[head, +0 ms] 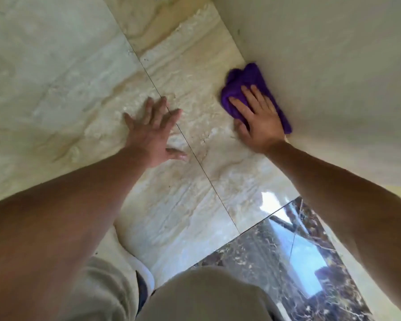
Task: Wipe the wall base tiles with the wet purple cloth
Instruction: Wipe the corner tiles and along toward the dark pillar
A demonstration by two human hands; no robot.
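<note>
Under the spread fingers (162, 107) of the left hand (152, 133) the beige floor tiles (79, 72) look like polished marble-patterned stone or ceramic, smooth and glossy, with thin dark grout lines. Beneath the fingers of the right hand (258, 119) the purple cloth (241, 82) is soft, bunched fabric with a matt, fuzzy nap. Just beyond those fingers the wall (333, 66) is a matt off-white. The dark veined tile (299, 251) nearer the person is mirror-glossy, reflecting light.
</note>
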